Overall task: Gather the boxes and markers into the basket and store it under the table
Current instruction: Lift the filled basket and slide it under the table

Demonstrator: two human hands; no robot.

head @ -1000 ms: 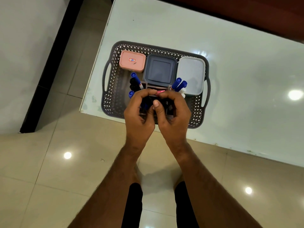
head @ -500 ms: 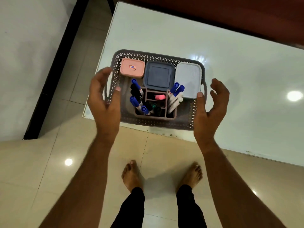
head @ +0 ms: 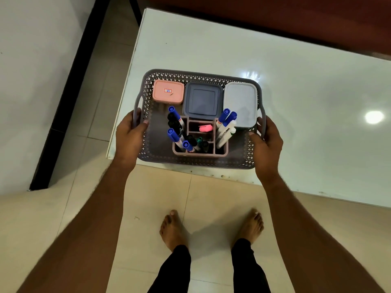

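A grey perforated basket (head: 196, 162) sits at the near left corner of the white table (head: 296, 85). Along its far side lie a pink box (head: 168, 92), a dark blue box (head: 202, 100) and a pale grey box (head: 241, 102). In front of them a brown divided holder (head: 221, 152) stands with several blue-capped and black markers (head: 175, 135) upright in it. My left hand (head: 129, 138) grips the basket's left handle. My right hand (head: 265, 142) grips the right handle.
The table's near edge (head: 232, 178) runs just beyond my bare feet (head: 211, 229) on the beige tiled floor. A black strip (head: 63, 98) lines the floor at the left beside a white wall. Dark red furniture (head: 275, 17) stands behind the table.
Both hands left the marker holder in the middle, spread apart to the basket's sides, and have closed on its two handles.
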